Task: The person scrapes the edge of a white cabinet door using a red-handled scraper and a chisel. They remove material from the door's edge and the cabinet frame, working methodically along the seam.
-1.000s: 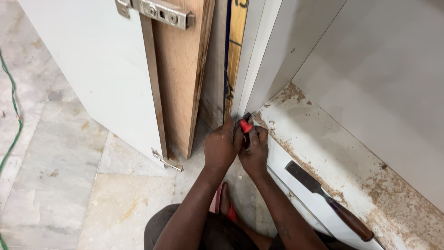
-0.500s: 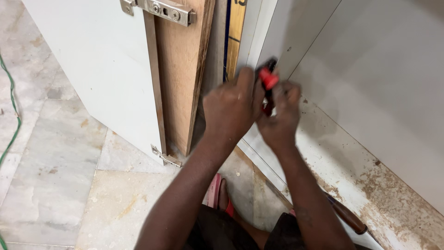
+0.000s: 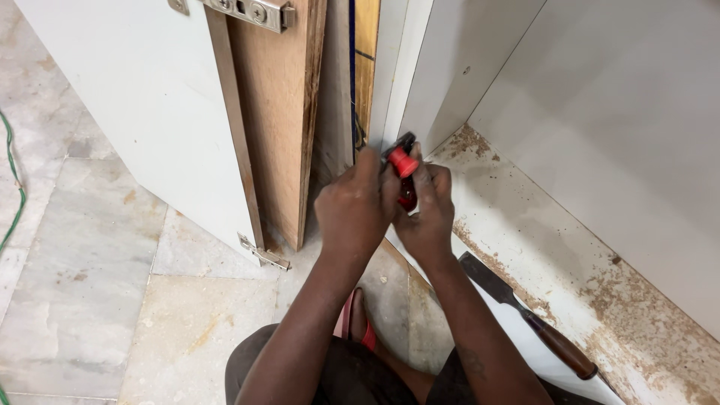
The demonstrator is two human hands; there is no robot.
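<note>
1. Left hand (image 3: 358, 214): fingers curled and pressed together around the red-handled tool (image 3: 403, 169); its back faces the camera, so the exact placing of the fingertips cannot be told.
2. Right hand (image 3: 429, 217): wrapped on the same tool from the other side, thumb laid up along the red part. The grip of both hands is closed on the tool, and the two hands touch each other.
3. Red-handled tool: held between the hands at the front lower corner of the cabinet, just beside the white side panel (image 3: 420, 67). Only the red part and a dark end show; the dark end points up and away toward the panel edge. The long axis appears to run from the palms toward that edge, tilted upward. The working tip is hidden.
4. Key relation: the panel edge lies directly beyond the tool's dark end, nearly touching; the left hand sits nearer the edge, the right slightly behind and lower.
5. Cabinet door (image 3: 142, 105): open to the left, its brown wooden edge and a metal hinge (image 3: 251, 10) visible.
6. Chisel (image 3: 525, 315): flat on the dusty cabinet floor (image 3: 585, 247) to the right, well apart from both hands, wooden handle toward the camera.
7. Green cord (image 3: 13, 180): on the stone floor, far left.
</note>
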